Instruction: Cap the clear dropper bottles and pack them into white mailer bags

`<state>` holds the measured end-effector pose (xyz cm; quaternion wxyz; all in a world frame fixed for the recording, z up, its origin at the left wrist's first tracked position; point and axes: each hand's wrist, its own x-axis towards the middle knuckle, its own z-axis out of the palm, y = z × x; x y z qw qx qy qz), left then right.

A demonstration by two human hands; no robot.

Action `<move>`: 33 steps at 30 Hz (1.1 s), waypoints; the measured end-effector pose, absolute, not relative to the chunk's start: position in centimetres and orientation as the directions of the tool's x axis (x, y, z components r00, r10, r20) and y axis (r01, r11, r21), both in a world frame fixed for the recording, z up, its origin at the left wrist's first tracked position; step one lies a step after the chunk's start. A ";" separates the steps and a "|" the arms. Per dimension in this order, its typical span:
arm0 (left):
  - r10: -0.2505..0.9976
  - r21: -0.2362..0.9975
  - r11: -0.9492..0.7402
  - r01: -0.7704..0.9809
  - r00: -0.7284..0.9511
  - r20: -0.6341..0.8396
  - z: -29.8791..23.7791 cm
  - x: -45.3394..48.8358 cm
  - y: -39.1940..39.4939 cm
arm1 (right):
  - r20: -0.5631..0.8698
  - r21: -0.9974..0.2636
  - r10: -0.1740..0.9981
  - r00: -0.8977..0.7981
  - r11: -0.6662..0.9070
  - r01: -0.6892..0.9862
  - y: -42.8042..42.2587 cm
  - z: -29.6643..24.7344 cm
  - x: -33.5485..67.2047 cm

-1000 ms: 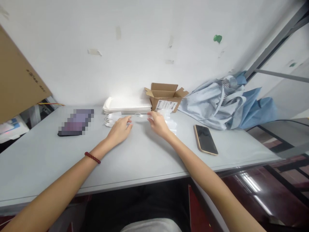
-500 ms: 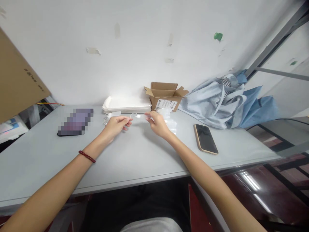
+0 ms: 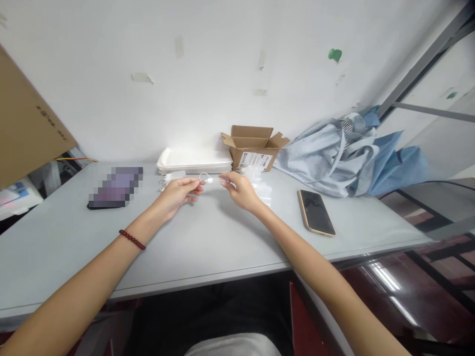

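Over the middle of the desk, a thin white looped cord (image 3: 204, 176) with a small white clasp stretches between my two hands. My left hand (image 3: 178, 195) pinches one end between thumb and forefinger, the other fingers loosely curled. From the right, my right hand (image 3: 241, 190) is closed on the other end, where a thin, pale strand runs to its fingertips. What exactly lies inside that pinch is too small to make out. Beside my left hand is a small pile of white tags with strings (image 3: 173, 177). Clear and white pieces (image 3: 262, 192) lie behind my right hand, partly hidden.
A stack of white sheets or envelopes (image 3: 195, 160) and an open cardboard box (image 3: 256, 148) stand against the wall. Phones lie at right (image 3: 316, 212) and, blurred out, at left (image 3: 117, 185). Blue cloth bags (image 3: 334, 158) heap at the back right.
The clasp sits slightly further left, and more of the pale strand shows between it and my right fingertips. Both hands stay nearly in place.
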<state>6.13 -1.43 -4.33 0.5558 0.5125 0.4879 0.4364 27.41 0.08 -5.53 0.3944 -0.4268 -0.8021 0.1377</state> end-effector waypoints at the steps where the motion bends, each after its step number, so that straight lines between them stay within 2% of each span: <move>1: 0.984 0.995 0.103 0.004 0.144 -0.102 -4.3 6.2 -1.5 | 0.511 -0.556 0.795 -0.327 0.595 0.580 0.1 -5.5 27.4; 12: 0.978 0.988 0.149 -0.045 0.153 -0.140 -3.9 6.4 -1.6 | 0.523 -0.526 0.782 -0.340 0.610 0.593 0.0 -5.5 27.4; 24: 0.997 0.996 0.032 0.084 0.074 -0.038 -5.1 6.5 -1.4 | 0.568 -0.413 0.723 -0.394 0.664 0.623 -0.2 -6.3 26.6; 33: 1.000 0.994 0.005 0.114 0.012 -0.006 -4.9 7.0 -2.0 | 0.535 -0.411 0.735 -0.417 0.658 0.632 -1.0 -7.5 25.8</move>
